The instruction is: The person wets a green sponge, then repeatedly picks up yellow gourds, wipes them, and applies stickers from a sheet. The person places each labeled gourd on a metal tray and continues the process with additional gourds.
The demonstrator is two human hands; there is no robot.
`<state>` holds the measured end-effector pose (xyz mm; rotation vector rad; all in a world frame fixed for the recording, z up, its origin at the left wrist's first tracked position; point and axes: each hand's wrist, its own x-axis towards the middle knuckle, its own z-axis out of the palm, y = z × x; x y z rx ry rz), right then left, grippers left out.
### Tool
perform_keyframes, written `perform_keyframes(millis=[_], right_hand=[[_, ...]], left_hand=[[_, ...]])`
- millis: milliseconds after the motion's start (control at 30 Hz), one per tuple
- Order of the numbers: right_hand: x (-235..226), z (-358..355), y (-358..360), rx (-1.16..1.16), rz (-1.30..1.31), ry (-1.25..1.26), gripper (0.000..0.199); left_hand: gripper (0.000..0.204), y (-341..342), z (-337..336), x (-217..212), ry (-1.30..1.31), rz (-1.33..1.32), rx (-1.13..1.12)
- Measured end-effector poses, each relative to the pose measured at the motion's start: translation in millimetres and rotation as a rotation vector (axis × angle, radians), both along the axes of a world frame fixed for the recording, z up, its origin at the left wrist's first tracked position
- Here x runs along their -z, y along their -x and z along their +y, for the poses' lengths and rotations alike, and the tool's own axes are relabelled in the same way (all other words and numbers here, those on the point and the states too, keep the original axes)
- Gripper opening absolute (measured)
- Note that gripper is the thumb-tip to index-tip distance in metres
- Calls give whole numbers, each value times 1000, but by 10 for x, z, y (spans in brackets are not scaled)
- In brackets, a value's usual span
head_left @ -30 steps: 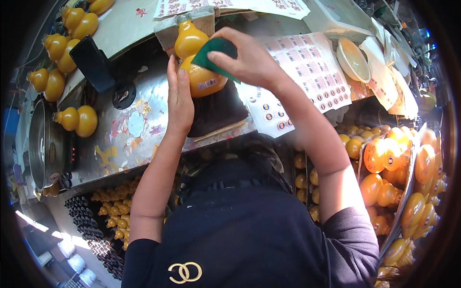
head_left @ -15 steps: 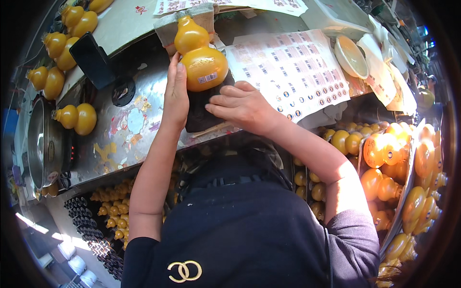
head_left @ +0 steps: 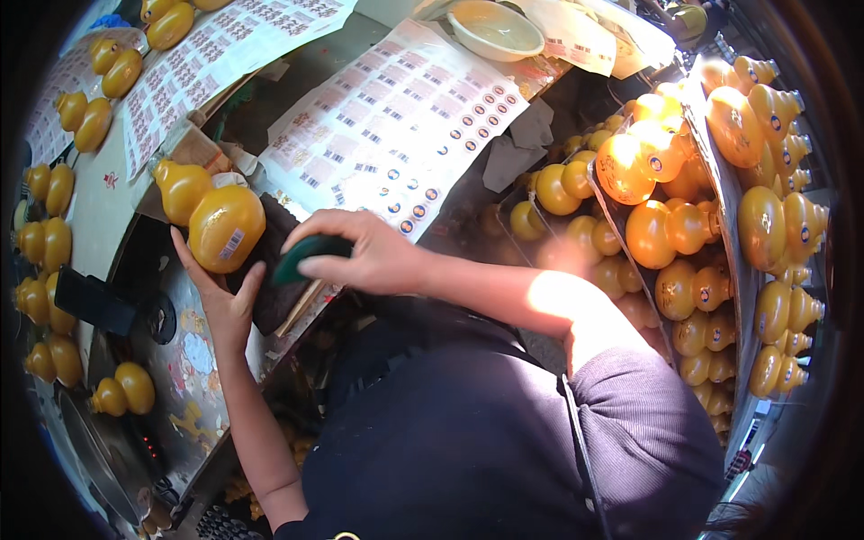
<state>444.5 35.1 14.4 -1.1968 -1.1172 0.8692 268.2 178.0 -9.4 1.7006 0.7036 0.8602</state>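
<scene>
A glossy yellow gourd-shaped bottle (head_left: 229, 216) lies on a dark padded rest at the bench's front edge. A small barcode sticker (head_left: 232, 244) is on its rounded lower bulb. My left hand (head_left: 220, 301) cradles the bottle from its near left side, the thumb by its base and the fingers along the bulb. To the right of the bottle, my right hand (head_left: 364, 252) is closed round a dark green, flat, rounded piece (head_left: 310, 256), partly hidden by the fingers, so its kind is unclear. It is held above the dark rest, apart from the sticker.
Sticker sheets (head_left: 378, 126) spread beyond the bottle, with a pale bowl (head_left: 497, 31) behind them. A black phone-like stand (head_left: 94, 301) and a metal pan (head_left: 99, 450) are at left. More gourd bottles line the left; stacked ones (head_left: 670, 229) fill divided racks at right.
The view has swung to the right. My right hand, bare beside the bottle before, now holds the dark green piece. The left hand stays at the bottle, its thumb now further from the fingers.
</scene>
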Motion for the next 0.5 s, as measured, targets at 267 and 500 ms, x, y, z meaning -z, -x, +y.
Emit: perform_keyframes(millis=[267, 500], right_hand=[[-43, -380, -938, 233, 516, 506, 32], [-3, 830, -1556, 435, 421, 256, 35]], left_hand=[[99, -56, 60, -244, -748, 245, -211], [89, -82, -56, 46, -493, 238, -266]])
